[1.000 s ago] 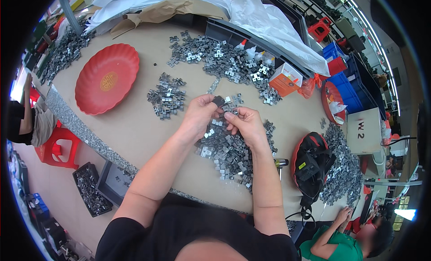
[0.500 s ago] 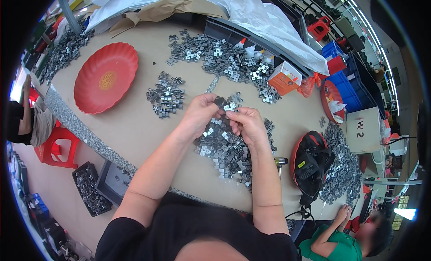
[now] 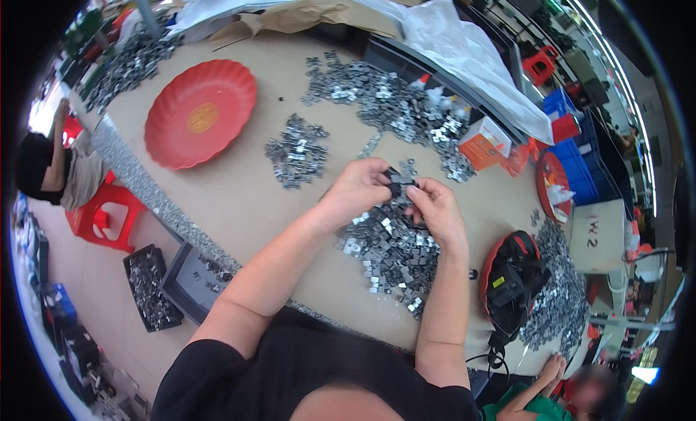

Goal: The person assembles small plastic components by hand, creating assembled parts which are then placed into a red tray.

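Observation:
Over the middle of the table my left hand (image 3: 357, 188) and my right hand (image 3: 442, 212) meet, fingers pinched together. Between them is a small dark-grey stamped metal part (image 3: 401, 180), gripped from both sides; the fingertips cover much of it. A black patch shows at my left fingertips, too small to make out. Just below the hands spreads a heap of loose, similar shiny metal parts (image 3: 391, 254). To the left of my left hand lies a smaller pile of these parts (image 3: 296, 151).
A red scalloped plate (image 3: 232, 95) stands at the left. Behind are a larger pile (image 3: 377, 98), glue bottles and an orange-white box (image 3: 484, 143). On the right, a red dish holds a black corded device (image 3: 507, 280). A person in green (image 3: 536, 399) sits lower right.
The whole scene has shifted rightward in the picture as my head turned. Both hands remain together on the part, whose bright face now looks darker and turned.

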Tool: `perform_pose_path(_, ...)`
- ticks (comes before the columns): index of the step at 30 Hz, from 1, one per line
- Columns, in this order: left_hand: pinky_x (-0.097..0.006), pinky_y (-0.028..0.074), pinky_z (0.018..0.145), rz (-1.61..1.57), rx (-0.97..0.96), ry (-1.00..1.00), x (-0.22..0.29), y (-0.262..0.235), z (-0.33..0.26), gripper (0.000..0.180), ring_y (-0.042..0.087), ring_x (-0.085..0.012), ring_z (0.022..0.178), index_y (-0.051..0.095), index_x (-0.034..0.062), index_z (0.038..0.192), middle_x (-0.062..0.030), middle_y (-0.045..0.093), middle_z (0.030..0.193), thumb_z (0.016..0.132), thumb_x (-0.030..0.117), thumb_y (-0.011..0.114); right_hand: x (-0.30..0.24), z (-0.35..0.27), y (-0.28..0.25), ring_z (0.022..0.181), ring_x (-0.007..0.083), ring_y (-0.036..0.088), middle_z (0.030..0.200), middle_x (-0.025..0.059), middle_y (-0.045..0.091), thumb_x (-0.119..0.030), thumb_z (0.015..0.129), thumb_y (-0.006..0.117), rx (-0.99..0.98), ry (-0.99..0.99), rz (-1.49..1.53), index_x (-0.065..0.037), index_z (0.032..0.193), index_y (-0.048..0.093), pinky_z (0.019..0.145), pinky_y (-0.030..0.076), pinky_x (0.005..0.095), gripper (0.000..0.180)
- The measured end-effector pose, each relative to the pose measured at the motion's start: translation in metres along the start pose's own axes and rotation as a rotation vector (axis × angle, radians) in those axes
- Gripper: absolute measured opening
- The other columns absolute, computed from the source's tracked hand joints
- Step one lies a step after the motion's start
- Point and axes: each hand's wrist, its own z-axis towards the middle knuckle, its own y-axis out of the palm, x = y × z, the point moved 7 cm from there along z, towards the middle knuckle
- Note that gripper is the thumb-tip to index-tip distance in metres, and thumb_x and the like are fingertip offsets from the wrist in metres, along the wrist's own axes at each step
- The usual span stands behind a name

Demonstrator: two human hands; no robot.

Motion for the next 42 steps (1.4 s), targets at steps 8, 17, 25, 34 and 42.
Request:
perform_pose_path(8, -0.019, 0.041, 0.061, 0.055, -0.103, -0.011, -0.006, 0.001, 0.001, 0.016, 0.051, -0.0067, 0.068, 0.051, -0.0048, 0.082, -0.003, 0.055, 0.072, 0.067, -0.005, 0.048, -0.001, -0.005, -0.002, 0.046, 0.0012, 0.044, 0.059, -0.0026, 0.052, -0.012, 0.078, 0.056, -0.007, -0.042, -0.059, -0.002, 0.08, 0.056, 0.041, 0.033, 0.0136, 0.011)
perform_pose_path(17, -0.019, 0.039, 0.057, 0.113, -0.132, -0.016, -0.002, 0.001, -0.002, 0.013, 0.049, -0.0056, 0.062, 0.054, -0.0033, 0.074, -0.0014, 0.054, 0.067, 0.066, -0.006, 0.045, 0.004, -0.003, -0.001, 0.045, 0.0019, 0.045, 0.058, -0.002, 0.052, -0.011, 0.077, 0.057, 0.033, -0.086, 0.082, -0.002, 0.078, 0.055, 0.04, 0.034, 0.0134, 0.009)
perform_pose_path(25, -0.032, 0.04, 0.071, 1.543, 0.616, 0.427, 0.065, -0.062, 0.001, 0.026, 0.048, -0.0235, 0.084, 0.06, 0.0052, 0.088, -0.0081, 0.056, 0.091, 0.062, 0.003, 0.056, 0.0, -0.013, -0.001, 0.047, 0.0078, 0.045, 0.056, 0.0004, 0.054, -0.021, 0.073, 0.062, -0.167, -0.127, -0.442, 0.003, 0.076, 0.061, 0.046, 0.037, 0.0236, 0.024)
perform_pose_path(34, -0.035, 0.041, 0.069, 1.363, 0.654, 0.336, 0.046, -0.089, 0.012, 0.02, 0.051, -0.0257, 0.079, 0.058, 0.0013, 0.083, -0.0114, 0.058, 0.081, 0.065, -0.002, 0.049, -0.02, 0.034, -0.047, 0.061, 0.0226, 0.055, 0.071, 0.0117, 0.059, -0.021, 0.069, 0.061, 0.188, -0.099, -0.859, 0.0, 0.082, 0.061, 0.058, 0.042, 0.0319, 0.025)
perform_pose_path(42, -0.03, 0.048, 0.07, -0.455, 0.294, -0.029, 0.002, -0.065, 0.017, 0.019, 0.057, -0.022, 0.08, 0.046, -0.0078, 0.097, -0.0167, 0.055, 0.09, 0.079, -0.003, 0.04, -0.009, 0.072, -0.021, 0.081, 0.0277, 0.054, 0.085, 0.0141, 0.055, -0.009, 0.062, 0.065, 0.056, -0.203, -1.172, -0.001, 0.09, 0.057, 0.074, 0.043, 0.0338, 0.03)
